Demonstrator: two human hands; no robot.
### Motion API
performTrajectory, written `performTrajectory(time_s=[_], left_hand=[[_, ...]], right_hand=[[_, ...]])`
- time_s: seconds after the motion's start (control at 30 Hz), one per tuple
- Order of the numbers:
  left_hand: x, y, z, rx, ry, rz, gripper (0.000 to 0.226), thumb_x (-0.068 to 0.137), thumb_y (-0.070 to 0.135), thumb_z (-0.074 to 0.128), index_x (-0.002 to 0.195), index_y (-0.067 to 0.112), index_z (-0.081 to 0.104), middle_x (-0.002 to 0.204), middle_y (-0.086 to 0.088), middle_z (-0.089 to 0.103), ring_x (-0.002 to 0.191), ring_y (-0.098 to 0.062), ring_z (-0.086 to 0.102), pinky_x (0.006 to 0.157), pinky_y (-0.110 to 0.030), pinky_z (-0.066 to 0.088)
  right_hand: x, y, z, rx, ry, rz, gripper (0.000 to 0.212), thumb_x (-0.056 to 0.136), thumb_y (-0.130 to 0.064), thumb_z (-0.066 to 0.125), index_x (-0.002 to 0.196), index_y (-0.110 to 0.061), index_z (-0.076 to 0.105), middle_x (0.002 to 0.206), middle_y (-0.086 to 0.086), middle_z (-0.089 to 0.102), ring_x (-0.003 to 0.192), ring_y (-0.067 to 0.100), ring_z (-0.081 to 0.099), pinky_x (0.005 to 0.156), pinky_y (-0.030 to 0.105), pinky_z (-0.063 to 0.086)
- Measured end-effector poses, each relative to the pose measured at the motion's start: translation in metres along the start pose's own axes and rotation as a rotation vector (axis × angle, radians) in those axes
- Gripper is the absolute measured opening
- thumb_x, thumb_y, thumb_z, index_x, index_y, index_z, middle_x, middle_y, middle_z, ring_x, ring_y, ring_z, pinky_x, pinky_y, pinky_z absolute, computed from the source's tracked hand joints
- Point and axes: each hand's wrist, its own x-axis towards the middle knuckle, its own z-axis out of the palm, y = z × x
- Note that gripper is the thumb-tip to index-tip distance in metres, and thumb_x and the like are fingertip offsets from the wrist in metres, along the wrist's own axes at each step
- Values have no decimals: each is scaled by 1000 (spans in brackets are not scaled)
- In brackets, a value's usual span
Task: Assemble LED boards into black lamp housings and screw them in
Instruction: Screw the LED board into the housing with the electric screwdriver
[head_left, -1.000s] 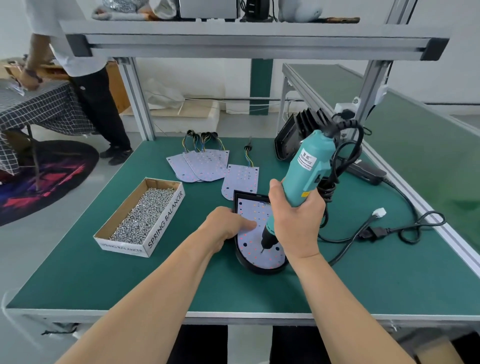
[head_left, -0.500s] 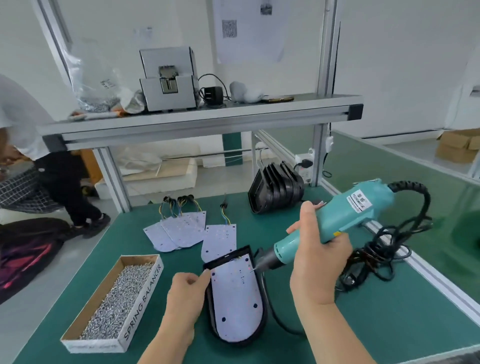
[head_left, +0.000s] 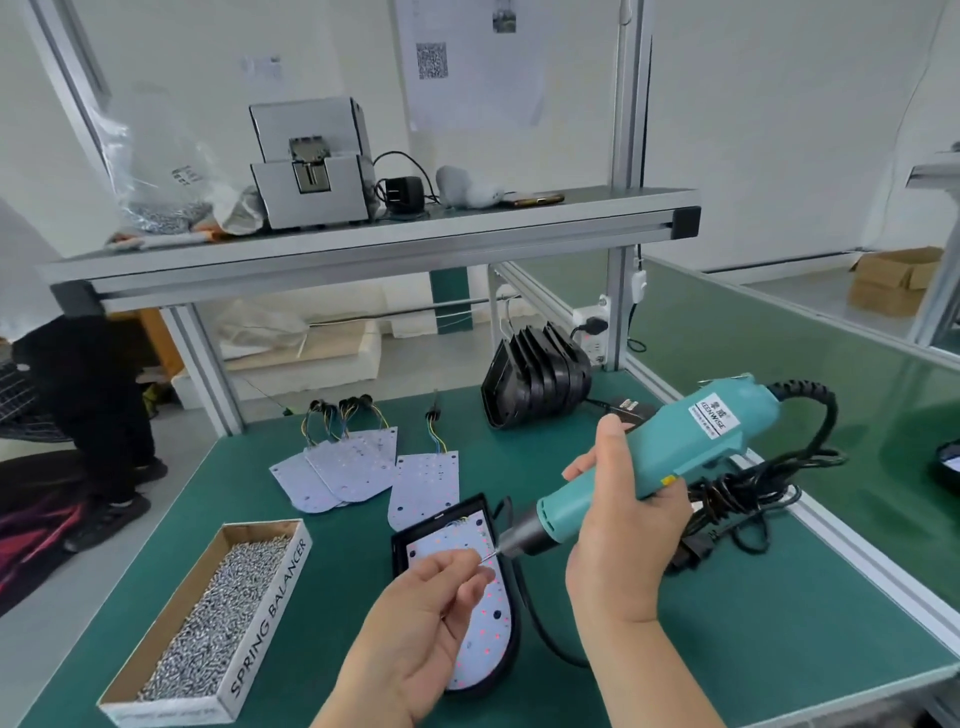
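Observation:
A black lamp housing lies on the green bench in front of me, with a white LED board seated inside it. My right hand grips a teal electric screwdriver, held nearly level with its bit pointing left over the housing's top end. My left hand hovers above the board. Its thumb and forefinger pinch something tiny at the bit's tip, apparently a screw. My left hand hides the middle of the board.
An open cardboard box of screws stands at the left. Loose LED boards with wires lie behind the housing. A stack of black housings sits at the back right. The screwdriver's cable is coiled at the right. A person stands far left.
My view has tilted up from the bench. My right hand lifted the screwdriver off the board and turned it nearly level. My left hand rose from the housing's edge to the bit's tip.

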Motion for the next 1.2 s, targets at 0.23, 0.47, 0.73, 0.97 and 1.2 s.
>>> performTrajectory(time_s=[0.23,0.47,0.73,0.97,1.2], left_hand=[[1,-1,1,-19,-38,6,20,88,-13,56,79,-16,74,94,-30,72,78,-31,76,61,-25,61],[4,3,4,86,-3,43,14,87,-15,58,96,-14,69,92,-28,72,75,-27,75,60,-22,59],[9,6,8,-14,13,-37,8,72,-7,70,79,-8,70,72,-19,70,55,-15,69,47,-16,54],[9,6,5,8,-66,-74,14,64,-10,67,73,-5,78,78,-19,70,57,-15,67,49,-17,55],[8,10,7,50,-99,-43,15,68,-9,67,74,-2,78,79,-19,70,58,-15,67,51,-17,55]], right_hand=[[1,4,-3,-24,-6,-33,36,77,-47,70,77,-13,56,57,-1,59,57,12,57,59,16,48],[4,7,-1,-26,-8,-24,27,78,-46,71,75,-22,58,57,-3,59,56,14,57,57,17,47],[7,3,5,4,7,-34,22,78,-45,72,73,-28,59,56,-3,60,55,13,59,56,17,48],[9,0,4,10,12,-33,24,79,-43,72,78,-24,58,56,-4,59,56,12,58,55,16,49],[9,-2,5,2,3,-39,21,78,-43,72,77,-26,59,56,-3,59,55,12,58,55,16,48]])
